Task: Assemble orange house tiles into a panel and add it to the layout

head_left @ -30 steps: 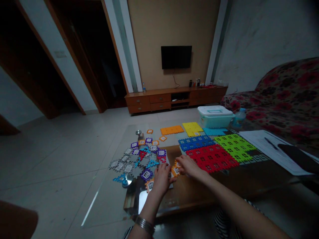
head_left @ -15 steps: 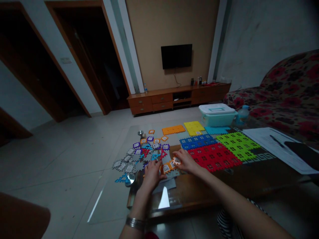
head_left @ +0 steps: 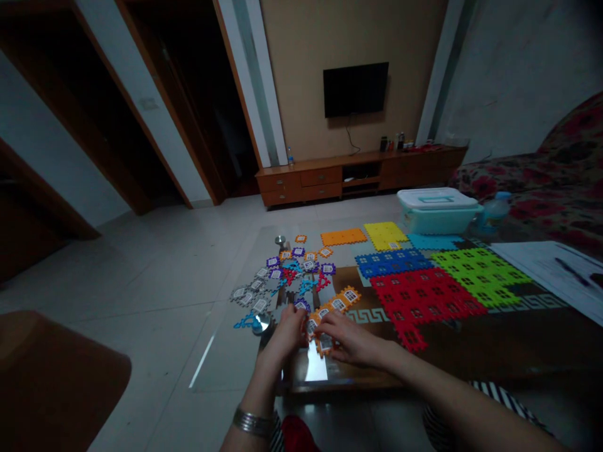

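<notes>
Near the front edge of the surface (head_left: 471, 336), in its left half, lies the orange strip (head_left: 338, 305) of joined window tiles. Its long axis runs diag.; the free end points away to the right, approx. toward the blue panel (head_left: 393, 263). The R hand (head_left: 351, 338) has thumb and fingers closed, it seems, on the orange tile (head_left: 325, 344) at the near end. The L hand (head_left: 289, 328) is at the strip's left side; fingertips are partly hidden, so I can't tell if they clamp. I judge the strip light, thin, rather stiff, prob. weak at joints; best hold is by the toothed edges.
</notes>
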Demonstrator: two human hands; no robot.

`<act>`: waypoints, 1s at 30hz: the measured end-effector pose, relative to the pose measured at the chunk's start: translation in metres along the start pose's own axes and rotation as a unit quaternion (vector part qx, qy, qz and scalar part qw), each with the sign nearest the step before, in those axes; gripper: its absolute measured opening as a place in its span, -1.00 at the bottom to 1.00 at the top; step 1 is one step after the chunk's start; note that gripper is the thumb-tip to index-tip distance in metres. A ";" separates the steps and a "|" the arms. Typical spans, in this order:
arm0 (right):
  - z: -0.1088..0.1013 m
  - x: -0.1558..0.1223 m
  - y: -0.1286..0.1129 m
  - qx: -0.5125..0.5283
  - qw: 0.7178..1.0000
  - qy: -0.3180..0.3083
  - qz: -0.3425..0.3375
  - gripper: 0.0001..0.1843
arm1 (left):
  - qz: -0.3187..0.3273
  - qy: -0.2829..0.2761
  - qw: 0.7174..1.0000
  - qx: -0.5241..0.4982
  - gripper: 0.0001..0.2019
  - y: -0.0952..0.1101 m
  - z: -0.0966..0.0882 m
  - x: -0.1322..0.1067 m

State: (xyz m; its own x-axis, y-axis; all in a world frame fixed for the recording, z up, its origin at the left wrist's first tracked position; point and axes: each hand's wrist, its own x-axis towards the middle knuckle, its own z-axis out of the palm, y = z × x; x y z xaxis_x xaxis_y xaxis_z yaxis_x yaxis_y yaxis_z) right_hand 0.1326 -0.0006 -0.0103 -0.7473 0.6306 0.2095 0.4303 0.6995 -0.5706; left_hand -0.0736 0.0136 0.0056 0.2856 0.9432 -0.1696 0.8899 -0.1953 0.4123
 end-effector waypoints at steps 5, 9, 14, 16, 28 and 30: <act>-0.004 0.001 -0.005 0.049 0.998 -0.009 -0.035 -0.77 | -0.016 0.002 1.000 0.024 -0.61 0.000 -0.002 -0.004; -0.008 0.003 -0.006 0.055 0.998 -0.030 -0.026 -0.82 | -0.032 0.015 0.999 0.042 -0.68 0.005 -0.005 -0.004; -0.002 0.003 -0.003 0.053 0.997 -0.028 -0.049 -0.78 | -0.025 0.021 0.999 0.042 -0.70 0.009 -0.008 -0.004; -0.001 0.002 -0.003 0.055 0.997 -0.024 -0.053 -0.78 | -0.008 0.011 0.999 0.032 -0.71 0.012 -0.008 -0.004; 0.001 0.009 -0.016 -0.081 0.996 -0.010 -0.044 -0.83 | 0.012 -0.026 0.999 0.025 -0.70 0.016 -0.004 0.001; 0.010 0.009 -0.015 -0.108 0.993 0.007 -0.041 -0.84 | 0.005 -0.026 0.999 0.031 -0.69 0.015 -0.002 0.005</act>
State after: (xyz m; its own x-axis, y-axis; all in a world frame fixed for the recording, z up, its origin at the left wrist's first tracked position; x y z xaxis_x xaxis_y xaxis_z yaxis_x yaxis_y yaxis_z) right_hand 0.1144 -0.0094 -0.0079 -0.7779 0.5723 0.2597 0.4683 0.8034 -0.3678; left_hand -0.0601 0.0159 0.0128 0.3111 0.9263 -0.2124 0.9067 -0.2222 0.3586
